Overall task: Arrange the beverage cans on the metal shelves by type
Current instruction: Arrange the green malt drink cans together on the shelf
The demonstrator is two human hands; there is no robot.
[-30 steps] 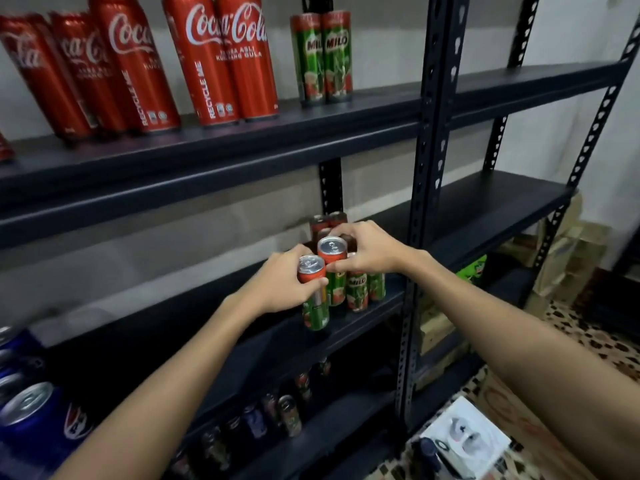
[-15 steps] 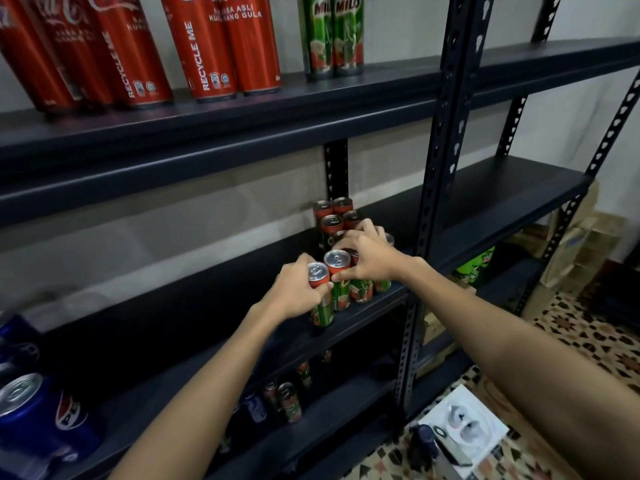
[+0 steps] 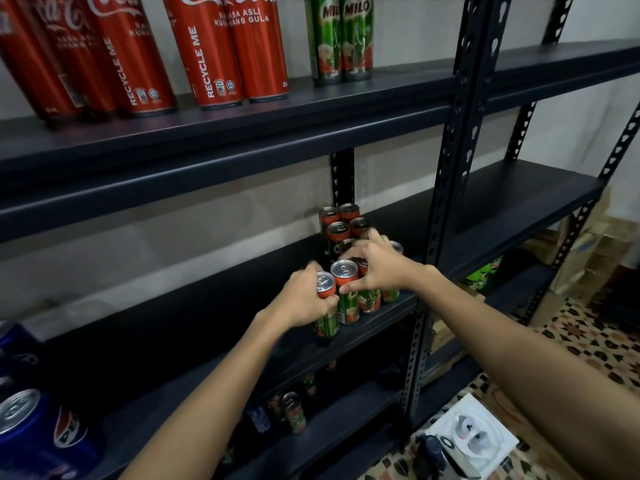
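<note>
On the middle shelf (image 3: 207, 327) stands a cluster of slim green-and-red Milo cans (image 3: 341, 221). My left hand (image 3: 303, 299) is wrapped around the frontmost Milo can (image 3: 327, 320), which stands at the shelf's front edge. My right hand (image 3: 375, 266) grips the neighbouring Milo can (image 3: 346, 299), thumb on its front, fingers over the cans behind. The top shelf carries several red Coca-Cola cans (image 3: 207, 53) and two Milo cans (image 3: 343, 36). Blue Pepsi cans (image 3: 38, 434) sit at the far left of the middle shelf.
A black perforated upright (image 3: 460, 140) stands just right of the Milo cluster. The lower shelf holds several mixed cans (image 3: 292, 412). Cardboard boxes (image 3: 588, 258) lie at the right, and a white tray with small items (image 3: 474, 438) rests on the patterned floor.
Both hands with their Milo cans have moved down and forward onto the middle shelf beside the cluster. The view has shifted closer and lower.
</note>
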